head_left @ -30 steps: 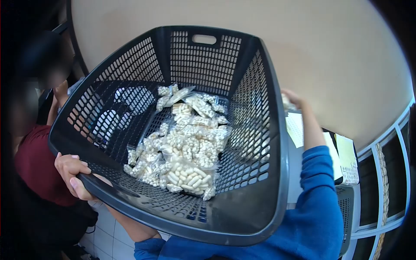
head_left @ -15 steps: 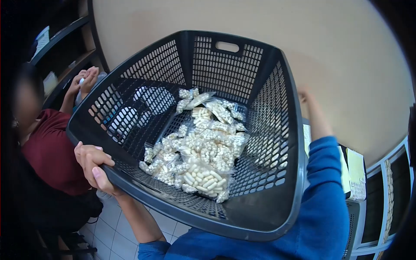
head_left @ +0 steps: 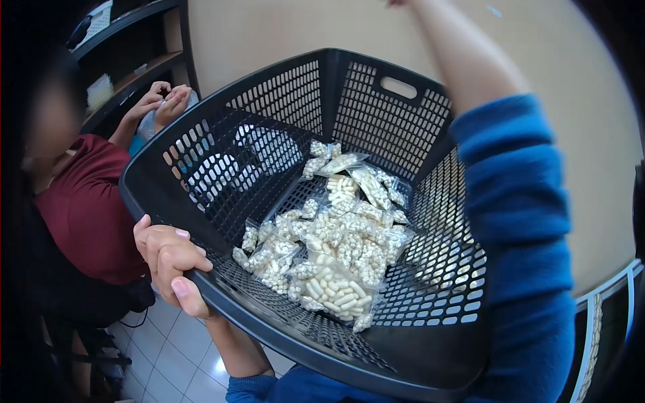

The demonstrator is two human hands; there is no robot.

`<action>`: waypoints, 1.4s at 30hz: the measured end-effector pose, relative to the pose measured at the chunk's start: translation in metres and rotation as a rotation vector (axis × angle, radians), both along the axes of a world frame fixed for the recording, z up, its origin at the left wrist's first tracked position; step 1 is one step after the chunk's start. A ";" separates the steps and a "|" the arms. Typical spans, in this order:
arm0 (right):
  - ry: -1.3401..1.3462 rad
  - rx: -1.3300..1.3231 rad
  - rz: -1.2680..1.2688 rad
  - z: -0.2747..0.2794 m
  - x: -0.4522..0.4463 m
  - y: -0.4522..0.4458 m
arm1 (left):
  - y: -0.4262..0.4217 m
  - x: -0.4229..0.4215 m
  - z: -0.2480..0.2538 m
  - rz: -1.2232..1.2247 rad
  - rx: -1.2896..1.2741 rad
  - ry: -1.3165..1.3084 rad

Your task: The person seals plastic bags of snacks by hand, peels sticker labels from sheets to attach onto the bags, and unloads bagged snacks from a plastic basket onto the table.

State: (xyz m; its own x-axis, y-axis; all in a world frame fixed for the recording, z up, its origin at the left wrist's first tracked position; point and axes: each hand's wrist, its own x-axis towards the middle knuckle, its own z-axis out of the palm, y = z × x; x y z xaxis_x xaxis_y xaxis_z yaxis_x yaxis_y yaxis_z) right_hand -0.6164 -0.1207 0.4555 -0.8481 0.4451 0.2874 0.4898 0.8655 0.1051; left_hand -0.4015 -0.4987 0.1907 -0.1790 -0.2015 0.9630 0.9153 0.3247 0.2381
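Observation:
My left hand (head_left: 173, 265) grips the near left rim of a large black mesh basket (head_left: 430, 373), its fingers wrapped over the edge. The basket is tilted, with its inside facing me. Several clear bags of white capsules (head_left: 339, 292) lie piled on its bottom, among them bags of smaller-looking white pieces (head_left: 363, 248). My right arm, in a blue sleeve, reaches up across the basket's right side. Only a sliver of my right hand (head_left: 398, 3) shows at the top edge, so its fingers and anything in them are hidden.
To the left stands a person in a dark red top (head_left: 97, 208), hands (head_left: 164, 104) together near a clear plastic bag. Dark shelves (head_left: 134, 77) rise behind them. Beige wall lies ahead, a light metal frame (head_left: 608, 289) at right, floor tiles (head_left: 178, 356) below.
My right hand has risen from beyond the basket's right side to the top edge of the view. The basket and my left hand appear further right, and more of the shelves shows.

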 end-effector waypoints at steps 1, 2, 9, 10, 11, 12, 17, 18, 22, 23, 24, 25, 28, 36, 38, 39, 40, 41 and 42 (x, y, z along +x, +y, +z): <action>0.088 0.081 0.268 -0.065 -0.017 -0.003 | -0.001 0.000 0.000 0.001 -0.008 -0.005; 0.177 0.160 0.537 -0.121 -0.019 -0.014 | -0.001 -0.001 0.000 0.013 -0.002 -0.009; -0.550 0.285 0.404 -0.267 0.069 -0.071 | -0.001 0.001 -0.002 0.039 -0.068 0.018; -0.610 0.357 0.410 -0.273 0.072 -0.069 | -0.001 0.000 -0.004 0.036 -0.070 0.037; -0.615 0.362 0.405 -0.280 0.075 -0.068 | -0.001 -0.001 -0.004 0.032 -0.071 0.059; -0.643 0.339 0.389 -0.288 0.077 -0.067 | 0.000 0.001 -0.003 0.042 -0.075 0.045; -0.543 0.185 0.385 -0.355 0.100 -0.073 | 0.000 0.004 -0.003 0.077 -0.098 0.028; -0.507 0.139 0.386 -0.378 0.096 -0.067 | 0.000 0.004 -0.003 0.086 -0.102 0.024; -0.350 0.033 0.445 -0.413 0.106 -0.065 | -0.002 0.007 -0.004 0.090 -0.136 0.005; -0.352 0.025 0.443 -0.415 0.110 -0.065 | -0.003 0.007 -0.003 0.090 -0.147 0.004; -0.301 0.031 0.487 -0.413 0.113 -0.065 | -0.004 0.006 -0.003 0.089 -0.152 0.007; -0.248 0.039 0.531 -0.410 0.115 -0.064 | -0.005 0.006 -0.003 0.086 -0.163 0.006; -0.264 -0.021 0.469 -0.405 0.119 -0.065 | -0.008 0.006 -0.003 0.081 -0.187 0.000; -0.267 -0.280 0.538 -0.413 0.132 -0.060 | -0.011 0.007 -0.002 0.070 -0.236 -0.019; -0.286 -0.283 0.483 -0.414 0.130 -0.061 | -0.011 0.008 -0.002 0.076 -0.244 -0.024; -0.284 -0.286 0.481 -0.414 0.131 -0.063 | -0.011 0.009 -0.002 0.073 -0.246 -0.022; -0.289 -0.277 0.460 -0.413 0.132 -0.067 | -0.010 0.010 -0.002 0.075 -0.240 -0.034; -0.295 -0.269 0.440 -0.412 0.133 -0.069 | -0.010 0.010 -0.002 0.078 -0.232 -0.046; -0.294 -0.271 0.439 -0.411 0.135 -0.070 | -0.010 0.009 -0.002 0.077 -0.235 -0.045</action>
